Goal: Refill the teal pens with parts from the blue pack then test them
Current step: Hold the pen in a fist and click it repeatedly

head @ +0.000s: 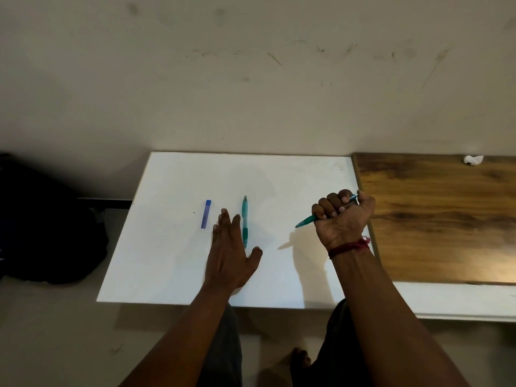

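Refilling seems unstarted: right hand (344, 217) fists one slim teal plastic pen (306, 220) at 3 o'clock on the white tabletop (167, 269); open left hand (230, 255) lies flat, narrow blue pack (206, 214) at its 11 o'clock, likely the next pickup.

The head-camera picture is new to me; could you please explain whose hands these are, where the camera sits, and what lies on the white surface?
There is no machine: a person wears the camera on the head, looking down at their bare hands. The right hand is closed in a fist round a teal plastic pen. The left hand is open, fingers straight, over the flat white tabletop, between a blue translucent refill pack and a second teal plastic pen, both lying there.
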